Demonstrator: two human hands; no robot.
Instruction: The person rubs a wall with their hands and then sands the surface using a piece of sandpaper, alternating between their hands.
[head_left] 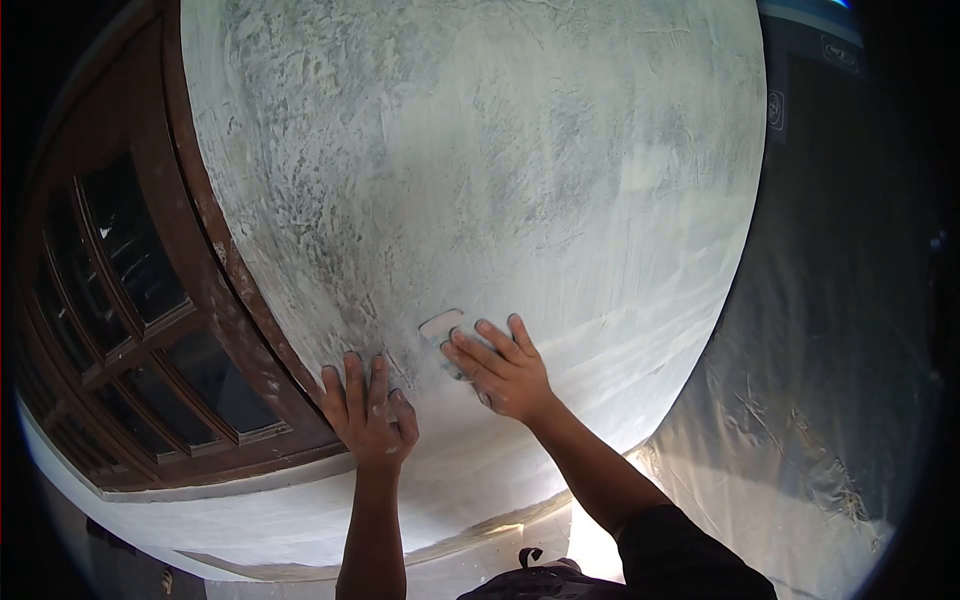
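Note:
My right hand (510, 375) presses a small flat putty scraper (441, 323) against the wall (480, 180). Its pale, rounded end shows past my fingertips, and a greenish bit shows below them; the rest is hidden under my fingers. To the left, my left hand (372, 420) is open, fingers pointing up, at the wall beside the brown window frame (300, 370). White smears mark its fingers and thumb. Whitish, streaky filler covers the wall, with rougher grey patches on the upper left.
A brown wooden window (160, 330) with several dark panes borders the wall on the left. Dark plastic sheeting (800, 300) hangs at the right. Below the wall runs a pale ledge (300, 520), with bright light on the floor near my body.

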